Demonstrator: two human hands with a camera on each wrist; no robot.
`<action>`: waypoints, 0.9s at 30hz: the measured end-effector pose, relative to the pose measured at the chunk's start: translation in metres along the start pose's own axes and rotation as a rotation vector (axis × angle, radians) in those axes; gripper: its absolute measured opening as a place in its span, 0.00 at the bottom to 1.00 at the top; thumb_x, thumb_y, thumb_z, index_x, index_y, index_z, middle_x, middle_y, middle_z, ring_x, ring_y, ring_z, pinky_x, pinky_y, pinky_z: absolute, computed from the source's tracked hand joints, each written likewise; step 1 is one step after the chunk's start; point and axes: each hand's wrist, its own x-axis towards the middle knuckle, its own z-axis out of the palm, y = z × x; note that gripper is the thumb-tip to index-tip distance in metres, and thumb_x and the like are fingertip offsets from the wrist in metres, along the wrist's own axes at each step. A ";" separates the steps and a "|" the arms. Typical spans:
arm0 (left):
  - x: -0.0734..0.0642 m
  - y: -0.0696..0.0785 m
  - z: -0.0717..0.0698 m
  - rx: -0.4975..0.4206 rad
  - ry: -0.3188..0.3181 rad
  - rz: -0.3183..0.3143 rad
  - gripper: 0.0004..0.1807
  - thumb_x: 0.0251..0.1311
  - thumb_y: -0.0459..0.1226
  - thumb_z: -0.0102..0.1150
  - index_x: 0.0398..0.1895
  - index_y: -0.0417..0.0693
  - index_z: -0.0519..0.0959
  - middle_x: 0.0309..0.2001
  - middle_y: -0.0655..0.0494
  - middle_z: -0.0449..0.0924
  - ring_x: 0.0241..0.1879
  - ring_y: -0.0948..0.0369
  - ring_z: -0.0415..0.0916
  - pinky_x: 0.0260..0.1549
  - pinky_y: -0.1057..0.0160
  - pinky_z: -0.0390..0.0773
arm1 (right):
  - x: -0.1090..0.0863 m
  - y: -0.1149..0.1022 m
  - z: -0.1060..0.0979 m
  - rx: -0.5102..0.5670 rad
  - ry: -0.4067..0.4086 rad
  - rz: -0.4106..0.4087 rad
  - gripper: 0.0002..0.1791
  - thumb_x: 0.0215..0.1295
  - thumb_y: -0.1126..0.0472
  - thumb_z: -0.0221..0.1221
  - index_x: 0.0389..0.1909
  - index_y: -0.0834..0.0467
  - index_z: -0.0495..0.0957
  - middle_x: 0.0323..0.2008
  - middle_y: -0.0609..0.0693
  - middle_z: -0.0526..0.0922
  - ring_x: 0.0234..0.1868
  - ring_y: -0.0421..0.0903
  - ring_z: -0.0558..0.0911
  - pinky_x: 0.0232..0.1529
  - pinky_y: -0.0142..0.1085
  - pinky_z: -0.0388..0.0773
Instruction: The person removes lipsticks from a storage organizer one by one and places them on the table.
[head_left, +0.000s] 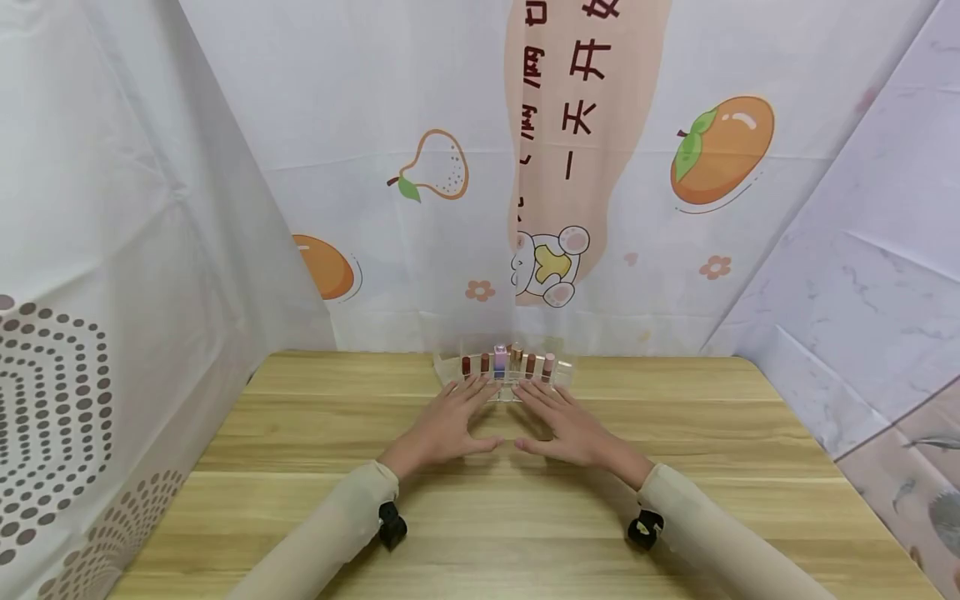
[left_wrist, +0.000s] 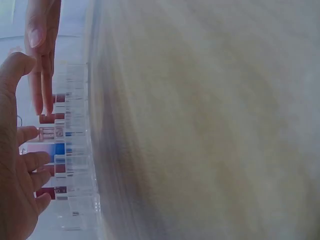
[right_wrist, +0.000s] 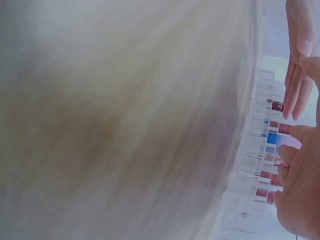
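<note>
A clear plastic lipstick stand point(head_left: 564, 377) sits at the back edge of the table, with several lipsticks in a row in its slots. Among them are a dark red lipstick point(head_left: 466, 365), a pink and blue tube point(head_left: 500, 360) and a pink-capped lipstick point(head_left: 549, 364). In front of the stand, my left hand point(head_left: 448, 423) is spread palm down with straight fingers pointing at it. My right hand point(head_left: 566, 427) mirrors it on the other side, thumb toward the left thumb. Both hands hold nothing; whether the fingertips touch the stand I cannot tell.
The wood-grain table point(head_left: 510, 533) stretches toward me and out to both sides. Behind it hangs a white curtain point(head_left: 420, 250) printed with fruit and writing. More cloth hangs at left and right. Each wrist wears a black strapped device point(head_left: 392, 525).
</note>
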 end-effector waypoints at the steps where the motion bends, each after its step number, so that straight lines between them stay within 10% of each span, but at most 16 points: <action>1: 0.000 0.000 -0.001 -0.014 0.013 0.004 0.50 0.63 0.67 0.53 0.82 0.54 0.55 0.81 0.47 0.52 0.80 0.45 0.52 0.76 0.38 0.55 | 0.000 0.000 -0.001 0.009 -0.001 -0.002 0.48 0.69 0.32 0.54 0.82 0.51 0.51 0.82 0.54 0.51 0.82 0.57 0.51 0.79 0.62 0.46; 27: 0.013 -0.020 -0.031 -0.342 0.314 -0.068 0.42 0.58 0.49 0.73 0.76 0.58 0.66 0.76 0.52 0.65 0.75 0.45 0.63 0.68 0.37 0.68 | 0.017 -0.002 -0.047 0.276 0.186 0.063 0.40 0.58 0.45 0.73 0.72 0.47 0.72 0.68 0.55 0.77 0.68 0.61 0.76 0.62 0.61 0.76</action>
